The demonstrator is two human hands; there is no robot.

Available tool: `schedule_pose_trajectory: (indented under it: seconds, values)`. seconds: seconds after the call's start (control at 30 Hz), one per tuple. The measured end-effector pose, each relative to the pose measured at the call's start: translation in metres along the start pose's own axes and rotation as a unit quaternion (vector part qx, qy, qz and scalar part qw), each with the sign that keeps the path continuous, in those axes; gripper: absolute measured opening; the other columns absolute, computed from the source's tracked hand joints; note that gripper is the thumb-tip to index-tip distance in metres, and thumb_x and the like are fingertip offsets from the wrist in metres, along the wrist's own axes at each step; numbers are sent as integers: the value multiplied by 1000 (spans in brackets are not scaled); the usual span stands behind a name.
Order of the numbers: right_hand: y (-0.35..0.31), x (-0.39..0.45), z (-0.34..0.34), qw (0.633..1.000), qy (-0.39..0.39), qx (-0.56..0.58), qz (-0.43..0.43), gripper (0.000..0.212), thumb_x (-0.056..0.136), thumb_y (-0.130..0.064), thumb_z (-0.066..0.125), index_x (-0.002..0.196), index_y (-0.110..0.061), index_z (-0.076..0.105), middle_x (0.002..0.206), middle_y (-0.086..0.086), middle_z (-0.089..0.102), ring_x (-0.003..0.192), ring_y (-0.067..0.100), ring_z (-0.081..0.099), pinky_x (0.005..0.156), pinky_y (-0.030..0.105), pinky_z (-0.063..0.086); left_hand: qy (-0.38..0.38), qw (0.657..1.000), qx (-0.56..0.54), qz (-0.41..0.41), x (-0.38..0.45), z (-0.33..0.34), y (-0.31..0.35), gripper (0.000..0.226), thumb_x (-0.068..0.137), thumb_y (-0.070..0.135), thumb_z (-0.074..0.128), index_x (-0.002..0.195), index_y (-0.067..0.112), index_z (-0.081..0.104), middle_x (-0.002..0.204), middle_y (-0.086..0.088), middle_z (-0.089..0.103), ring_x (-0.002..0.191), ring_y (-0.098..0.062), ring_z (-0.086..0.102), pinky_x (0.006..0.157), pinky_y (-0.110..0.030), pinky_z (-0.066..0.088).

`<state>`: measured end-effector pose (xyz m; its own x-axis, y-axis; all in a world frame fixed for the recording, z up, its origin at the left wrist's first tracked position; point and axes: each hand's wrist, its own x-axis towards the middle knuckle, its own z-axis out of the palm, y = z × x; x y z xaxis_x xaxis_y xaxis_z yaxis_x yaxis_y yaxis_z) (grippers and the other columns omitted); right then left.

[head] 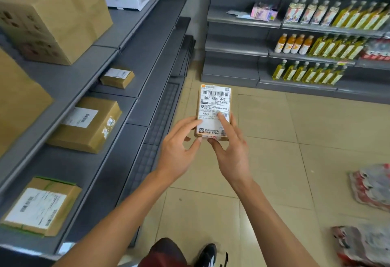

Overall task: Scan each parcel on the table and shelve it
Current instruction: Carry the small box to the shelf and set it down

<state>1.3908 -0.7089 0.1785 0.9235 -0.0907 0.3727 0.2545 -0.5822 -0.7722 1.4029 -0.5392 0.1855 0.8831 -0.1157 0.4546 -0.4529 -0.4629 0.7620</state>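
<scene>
A small brown parcel [213, 112], its white label facing up, is held above the beige tiled floor [285, 140] in an aisle. It is gripped at its near end by the left hand [177, 150] and the right hand [230, 150], fingers curled round its edges, the right forefinger laid on the label. Grey metal shelving [135, 72] on the left is stocked with cardboard boxes [52, 17]. Bottles [329, 45] are ranged on shelves ahead, and wrapped packs [371, 186] are seen lying on the floor at right.
</scene>
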Motion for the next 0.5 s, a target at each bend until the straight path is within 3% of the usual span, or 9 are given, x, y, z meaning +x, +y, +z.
schedule_pose_trajectory:
  seconds: [0.37, 0.5]
  values:
    - [59, 139, 27, 1000, -14, -23, -12, 74, 90, -9, 76, 152, -33, 43, 160, -4, 37, 131, 22, 48, 106, 44, 46, 8, 1000, -23, -12, 128, 48, -75, 49, 88, 8, 75, 134, 20, 65, 139, 8, 59, 125, -10, 58, 87, -25, 57]
    - [75, 202, 33, 999, -1, -38, -14, 74, 89, -8, 77, 152, -31, 44, 158, 3, 42, 127, 20, 49, 104, 46, 47, 11, 999, -35, -4, 192, 65, -98, 48, 87, 10, 75, 133, 21, 65, 138, 10, 59, 124, -9, 58, 85, -26, 57]
